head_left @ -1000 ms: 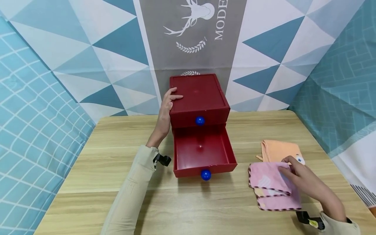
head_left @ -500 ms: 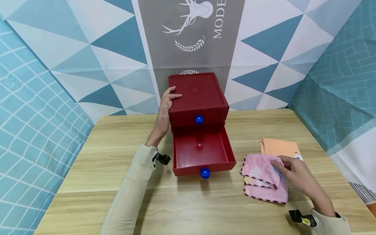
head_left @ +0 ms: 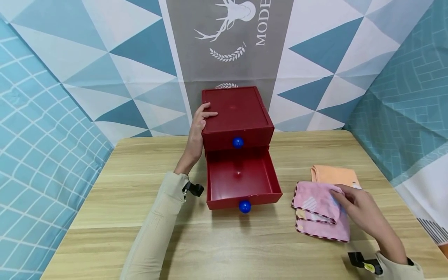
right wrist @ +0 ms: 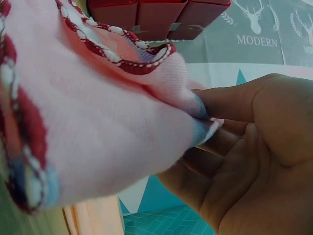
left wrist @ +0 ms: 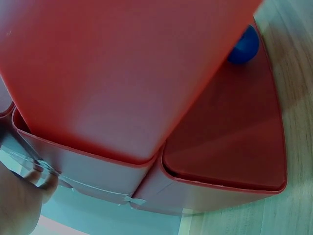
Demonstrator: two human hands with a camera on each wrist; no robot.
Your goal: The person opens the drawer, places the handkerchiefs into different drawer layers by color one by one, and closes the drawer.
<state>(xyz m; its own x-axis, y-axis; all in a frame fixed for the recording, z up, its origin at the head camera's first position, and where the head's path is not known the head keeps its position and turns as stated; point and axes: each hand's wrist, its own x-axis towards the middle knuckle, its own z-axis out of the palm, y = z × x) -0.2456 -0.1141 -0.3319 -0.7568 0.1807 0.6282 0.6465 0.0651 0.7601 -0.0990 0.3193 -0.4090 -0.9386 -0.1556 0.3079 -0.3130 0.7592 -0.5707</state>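
My left hand (head_left: 196,134) rests against the left side of a red drawer cabinet (head_left: 234,109), fingers extended over the edge of its top. The middle drawer (head_left: 241,179) is pulled out, with nothing inside and a blue knob (head_left: 245,207) on its front. Seen from the left wrist, its side wall (left wrist: 117,73) fills much of the view, beside the closed bottom drawer (left wrist: 230,132). At the right, my right hand (head_left: 364,212) pinches a folded pink towel (head_left: 320,198) with a dark striped border by its right edge. The right wrist view shows thumb and fingers gripping the towel's corner (right wrist: 200,129).
A folded orange towel (head_left: 334,175) lies on the wooden table (head_left: 140,217) just behind the pink one, partly covered by it. Behind the cabinet hangs a patterned cloth backdrop (head_left: 231,39). Blue tiled cloth (head_left: 42,155) borders the table's left side.
My right hand has carried the pink towel away from the front edge and slightly left, over part of the orange towel. My left hand keeps its place on the cabinet.
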